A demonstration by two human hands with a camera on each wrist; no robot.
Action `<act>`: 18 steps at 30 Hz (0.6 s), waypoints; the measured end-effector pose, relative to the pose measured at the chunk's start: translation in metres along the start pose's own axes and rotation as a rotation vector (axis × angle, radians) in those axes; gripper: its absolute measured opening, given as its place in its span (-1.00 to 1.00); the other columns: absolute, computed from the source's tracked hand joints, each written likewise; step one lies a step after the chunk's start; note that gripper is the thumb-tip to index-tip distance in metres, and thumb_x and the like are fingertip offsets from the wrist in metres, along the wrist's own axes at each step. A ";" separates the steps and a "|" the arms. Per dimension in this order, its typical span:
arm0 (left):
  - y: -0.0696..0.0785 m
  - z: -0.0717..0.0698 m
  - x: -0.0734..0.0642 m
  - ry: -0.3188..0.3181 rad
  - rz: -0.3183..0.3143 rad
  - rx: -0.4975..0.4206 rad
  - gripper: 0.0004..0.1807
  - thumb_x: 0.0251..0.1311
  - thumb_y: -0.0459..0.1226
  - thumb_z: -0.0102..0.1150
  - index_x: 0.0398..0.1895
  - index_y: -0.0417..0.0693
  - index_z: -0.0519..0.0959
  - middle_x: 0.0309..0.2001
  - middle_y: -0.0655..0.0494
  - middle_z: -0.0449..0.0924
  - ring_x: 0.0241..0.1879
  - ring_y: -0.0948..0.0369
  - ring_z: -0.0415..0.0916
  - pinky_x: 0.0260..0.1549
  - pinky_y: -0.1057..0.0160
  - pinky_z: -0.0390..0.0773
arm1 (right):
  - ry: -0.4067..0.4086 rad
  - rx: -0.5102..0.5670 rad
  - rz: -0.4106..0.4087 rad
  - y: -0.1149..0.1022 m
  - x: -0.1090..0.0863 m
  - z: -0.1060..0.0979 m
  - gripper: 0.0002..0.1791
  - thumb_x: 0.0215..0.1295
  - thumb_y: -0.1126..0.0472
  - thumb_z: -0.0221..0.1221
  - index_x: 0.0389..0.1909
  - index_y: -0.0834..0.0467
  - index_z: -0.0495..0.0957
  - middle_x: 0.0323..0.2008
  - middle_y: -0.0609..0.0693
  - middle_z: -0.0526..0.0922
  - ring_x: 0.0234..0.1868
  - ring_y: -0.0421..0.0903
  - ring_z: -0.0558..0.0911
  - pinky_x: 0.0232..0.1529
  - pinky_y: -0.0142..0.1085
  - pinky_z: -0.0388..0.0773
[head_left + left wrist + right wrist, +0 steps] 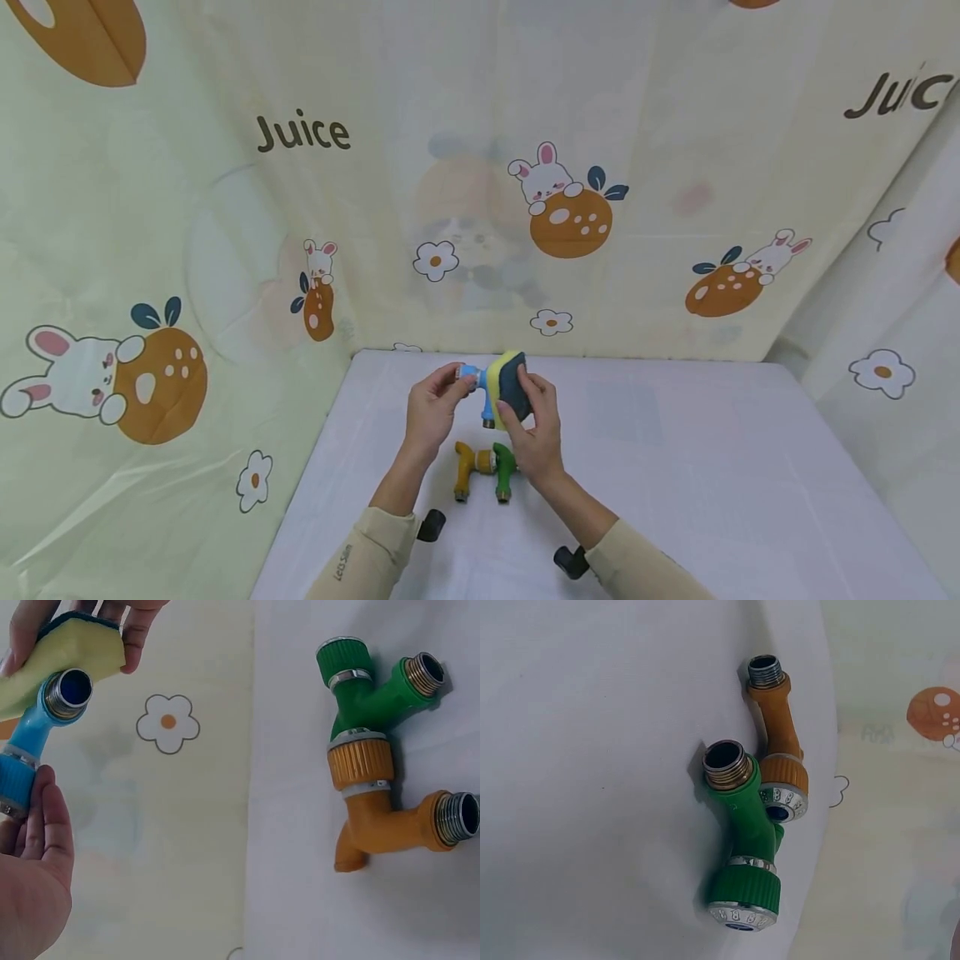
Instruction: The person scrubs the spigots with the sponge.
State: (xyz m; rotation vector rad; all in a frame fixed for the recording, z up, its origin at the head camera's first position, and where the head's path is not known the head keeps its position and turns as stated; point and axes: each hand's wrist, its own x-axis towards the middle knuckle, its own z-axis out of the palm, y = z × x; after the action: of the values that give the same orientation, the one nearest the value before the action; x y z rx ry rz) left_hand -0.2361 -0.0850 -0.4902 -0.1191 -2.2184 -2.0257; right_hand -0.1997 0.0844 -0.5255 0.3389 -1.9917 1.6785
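Observation:
Above the table, my left hand (431, 412) pinches the ribbed knob end of a blue plastic tap (34, 731). The tap's threaded metal end faces the left wrist camera. My right hand (542, 429) grips a sponge (513, 387) by its dark scouring side. The sponge's yellow face (75, 656) lies against the blue tap's body. Below the hands, an orange tap (463, 473) and a green tap (504, 475) lie side by side on the table. In the right wrist view neither hand shows, only those two lying taps.
A white cloth covers the table (660, 483). Behind it and at both sides hangs a printed curtain (450, 83) with rabbits, fruit and flowers. A black device (431, 526) sits at the left wrist and another black device (572, 562) at the right wrist.

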 end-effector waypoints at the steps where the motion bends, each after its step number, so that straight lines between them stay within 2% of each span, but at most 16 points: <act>1: 0.000 0.000 0.000 0.004 0.003 0.005 -0.62 0.31 0.00 0.39 0.09 0.07 0.72 -0.09 0.09 0.79 -0.10 0.16 0.73 0.16 0.03 0.67 | 0.001 -0.016 -0.010 0.006 0.000 0.000 -0.29 0.40 0.34 0.30 0.54 0.15 0.33 0.38 0.24 0.33 0.31 0.03 0.42 0.24 -0.64 0.36; 3: -0.001 -0.001 0.001 0.007 0.010 0.011 -0.62 0.29 0.03 0.40 0.07 0.07 0.73 -0.11 0.11 0.79 -0.11 0.16 0.74 0.14 0.02 0.67 | 0.001 -0.053 -0.033 0.020 0.000 0.000 -0.27 0.36 0.30 0.35 0.52 0.09 0.37 0.39 0.18 0.35 0.32 0.02 0.40 0.23 -0.64 0.36; 7: -0.002 -0.001 0.001 0.024 0.010 0.031 -0.63 0.29 0.03 0.40 0.04 0.07 0.73 -0.15 0.12 0.80 -0.15 0.17 0.73 0.09 0.02 0.68 | -0.008 -0.118 -0.101 0.026 -0.001 -0.004 -0.26 0.31 0.23 0.41 0.50 0.04 0.41 0.38 0.09 0.38 0.26 -0.08 0.38 0.13 -0.57 0.45; 14: -0.004 -0.002 0.001 0.066 -0.005 0.036 -0.64 0.32 0.00 0.39 0.05 0.04 0.73 -0.16 0.10 0.77 -0.15 0.18 0.72 0.07 0.04 0.66 | -0.031 -0.204 -0.227 0.028 -0.004 -0.005 -0.32 0.25 0.22 0.42 0.42 0.07 0.51 0.32 0.14 0.44 0.13 -0.06 0.40 -0.02 -0.36 0.57; 18: -0.004 -0.002 0.002 0.092 -0.017 0.016 -0.61 0.32 0.01 0.39 0.07 0.01 0.72 -0.16 0.07 0.75 -0.16 0.16 0.73 0.12 -0.01 0.65 | -0.082 -0.215 -0.270 0.028 -0.007 -0.006 -0.34 0.24 0.19 0.40 0.40 0.07 0.54 0.28 0.15 0.46 0.11 -0.04 0.41 0.00 -0.29 0.57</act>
State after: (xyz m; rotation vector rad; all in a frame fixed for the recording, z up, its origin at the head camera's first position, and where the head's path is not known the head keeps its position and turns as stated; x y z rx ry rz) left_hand -0.2387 -0.0877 -0.4940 -0.0055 -2.1862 -1.9795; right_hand -0.2064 0.0947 -0.5520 0.5776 -2.0573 1.2907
